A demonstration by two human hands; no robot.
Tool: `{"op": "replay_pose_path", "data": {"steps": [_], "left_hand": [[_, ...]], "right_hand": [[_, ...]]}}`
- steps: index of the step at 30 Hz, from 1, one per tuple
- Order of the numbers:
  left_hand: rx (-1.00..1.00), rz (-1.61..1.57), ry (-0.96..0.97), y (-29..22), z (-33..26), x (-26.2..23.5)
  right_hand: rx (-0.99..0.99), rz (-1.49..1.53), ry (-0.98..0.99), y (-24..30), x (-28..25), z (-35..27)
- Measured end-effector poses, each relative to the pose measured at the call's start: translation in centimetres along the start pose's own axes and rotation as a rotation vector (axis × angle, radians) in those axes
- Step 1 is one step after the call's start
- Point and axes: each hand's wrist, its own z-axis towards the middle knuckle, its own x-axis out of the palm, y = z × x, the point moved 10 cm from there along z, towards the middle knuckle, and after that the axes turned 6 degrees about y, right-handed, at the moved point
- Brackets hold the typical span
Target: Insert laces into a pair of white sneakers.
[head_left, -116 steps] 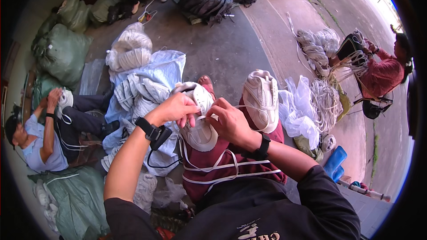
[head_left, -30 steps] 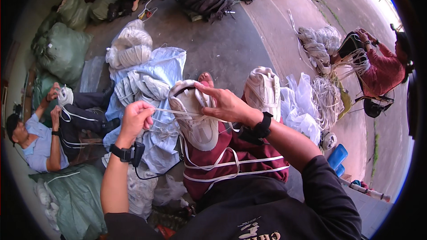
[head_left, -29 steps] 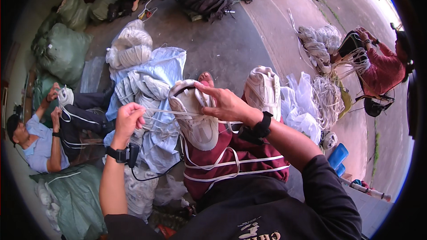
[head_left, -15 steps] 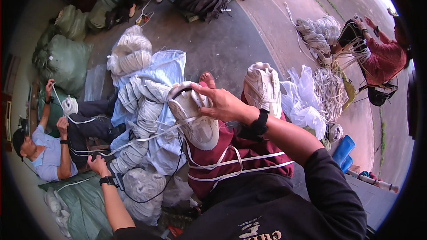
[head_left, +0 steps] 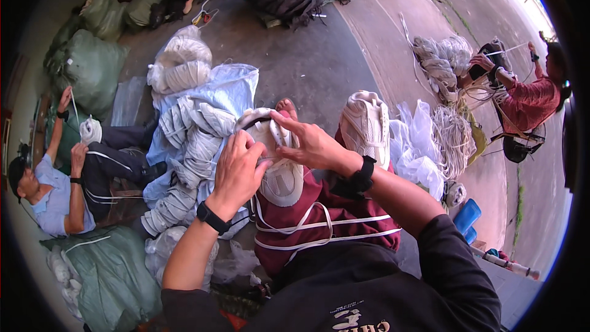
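Note:
A cream-white sneaker (head_left: 284, 179) rests on my maroon-clad thigh, its opening facing away from me. My right hand (head_left: 316, 146) grips it at the collar and tongue, index finger along the opening and thumb on the lacing. Beside the shoe's left side is my left hand (head_left: 236, 163), fingers curled and thumb tip close against them at the lacing; whatever is pinched there is hidden. White flat laces (head_left: 332, 233) lie looped across my lap. A second cream sneaker (head_left: 365, 126) sits on my other knee, toe and lacing upward, untouched.
Bundled pale shoes (head_left: 203, 129) lie on a blue-white sack (head_left: 236, 83) ahead left. White plastic bags (head_left: 421, 141) and heaped laces (head_left: 453, 138) are at right. Seated co-workers (head_left: 52, 193) handle laces at both sides. Green sacks (head_left: 92, 64) stand far left.
My left hand has come in from the lower left, where it was out along the stretched lace, to the sneaker's lacing. My right hand keeps its grip on the sneaker.

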Motion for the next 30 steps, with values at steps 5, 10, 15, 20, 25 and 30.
{"op": "replay_pose_path", "data": {"steps": [5, 10, 15, 20, 25, 30], "left_hand": [[0.026, 0.046, 0.056, -0.6, 1.0, 1.5], [0.036, 0.014, 0.05, -0.6, 1.1, 1.2], [-0.111, 0.139, -0.104, 4.8, -1.2, -3.9], [-0.227, 0.118, -0.103, 8.9, -4.3, -4.2], [-0.479, -0.456, -0.1, 11.2, -5.1, -0.6], [-0.432, -0.62, -0.066, 10.5, -4.4, -1.0]], "right_hand": [[-0.036, -0.006, -0.032, -1.2, -0.9, -0.2], [-0.087, -0.03, -0.095, -1.6, -1.6, -0.7], [-0.01, -0.049, -0.044, -2.0, -1.6, -0.7], [0.003, -0.071, -0.011, -1.9, -1.0, -0.4], [-0.156, 0.028, -0.096, -2.0, -0.3, -1.3], [-0.175, -0.007, -0.143, -1.1, 1.0, -3.1]]}}
